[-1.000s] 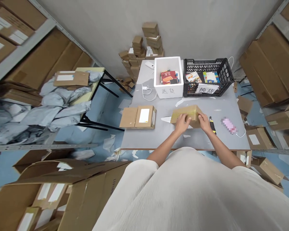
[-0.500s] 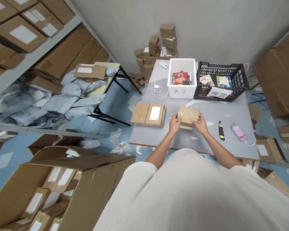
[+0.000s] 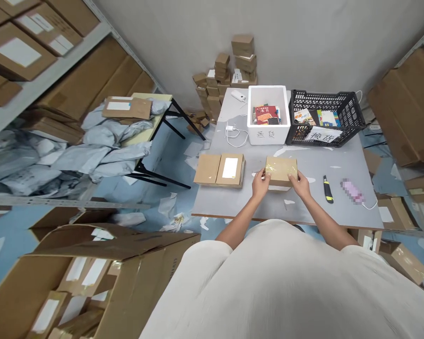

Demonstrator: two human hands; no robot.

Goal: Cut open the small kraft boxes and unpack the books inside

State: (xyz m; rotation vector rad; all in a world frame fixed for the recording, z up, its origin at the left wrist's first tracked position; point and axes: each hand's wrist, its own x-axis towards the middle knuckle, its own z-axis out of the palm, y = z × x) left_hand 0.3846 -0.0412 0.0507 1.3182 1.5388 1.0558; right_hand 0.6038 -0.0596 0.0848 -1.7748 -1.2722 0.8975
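Note:
A small taped cardboard box (image 3: 281, 170) is held between my two hands over the near middle of the grey table (image 3: 229, 205). My left hand (image 3: 260, 183) grips its left side, thumb on the near edge. On the right side, my right hand (image 3: 300, 183) closes around it the same way. A strip of white label shows on the box's near face; its underside is hidden. Left of my hands, cardboard boxes (image 3: 220, 170) lie side by side, the right one with a white label. A black and yellow utility knife (image 3: 328, 189) rests to the right.
Behind the box stand a white foam bin (image 3: 268, 135) and a black plastic crate (image 3: 325, 117), both holding books. A blurred pink object (image 3: 352, 191) with a white cord lies at right. Shelving (image 3: 67, 61) and a large open carton (image 3: 141, 273) flank the left.
My view has shifted slightly, so most of the scene sits a little differently. The box stays between both hands and its top faces me much as before.

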